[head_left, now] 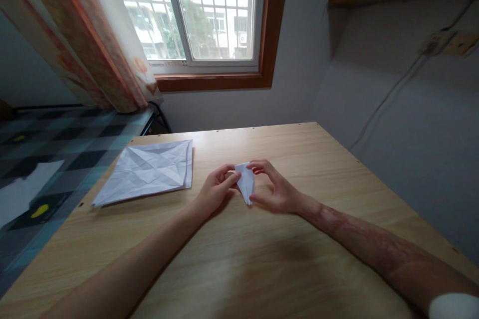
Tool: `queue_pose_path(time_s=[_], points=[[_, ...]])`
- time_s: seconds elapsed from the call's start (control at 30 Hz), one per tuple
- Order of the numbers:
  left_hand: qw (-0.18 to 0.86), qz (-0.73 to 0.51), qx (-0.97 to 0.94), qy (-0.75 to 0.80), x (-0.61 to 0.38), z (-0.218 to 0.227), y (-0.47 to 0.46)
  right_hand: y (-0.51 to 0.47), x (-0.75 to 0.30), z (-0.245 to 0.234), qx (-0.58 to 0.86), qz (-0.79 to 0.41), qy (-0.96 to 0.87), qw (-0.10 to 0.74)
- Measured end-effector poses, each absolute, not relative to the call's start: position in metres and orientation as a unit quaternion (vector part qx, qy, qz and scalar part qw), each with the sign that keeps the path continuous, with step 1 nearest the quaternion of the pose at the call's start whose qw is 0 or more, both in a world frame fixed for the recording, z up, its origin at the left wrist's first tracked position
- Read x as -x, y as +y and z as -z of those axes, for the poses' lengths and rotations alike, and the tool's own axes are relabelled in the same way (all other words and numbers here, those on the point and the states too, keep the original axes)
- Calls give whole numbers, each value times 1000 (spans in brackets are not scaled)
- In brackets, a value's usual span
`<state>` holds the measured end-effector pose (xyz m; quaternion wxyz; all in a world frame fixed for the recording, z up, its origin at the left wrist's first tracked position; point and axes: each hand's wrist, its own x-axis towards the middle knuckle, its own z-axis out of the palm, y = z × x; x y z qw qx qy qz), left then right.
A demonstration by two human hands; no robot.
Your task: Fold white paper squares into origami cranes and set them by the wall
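Observation:
A small folded piece of white paper is held between both hands just above the wooden table. My left hand pinches its left edge with thumb and fingers. My right hand grips its top corner with the fingertips and its lower tip with the thumb. The paper narrows to a point at the bottom.
A stack of creased white paper sheets lies on the table's far left. A bed with a checked cover stands left of the table. A window and a curtain are behind; a grey wall borders the right.

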<state>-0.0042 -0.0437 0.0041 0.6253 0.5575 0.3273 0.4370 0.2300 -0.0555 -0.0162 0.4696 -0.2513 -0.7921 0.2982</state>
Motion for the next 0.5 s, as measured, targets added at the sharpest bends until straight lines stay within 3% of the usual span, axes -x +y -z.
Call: queue_pose_path(time_s=[0.5], points=[[616, -431, -557, 353, 3, -2, -45, -58, -229, 6, 263, -260, -811, 453]])
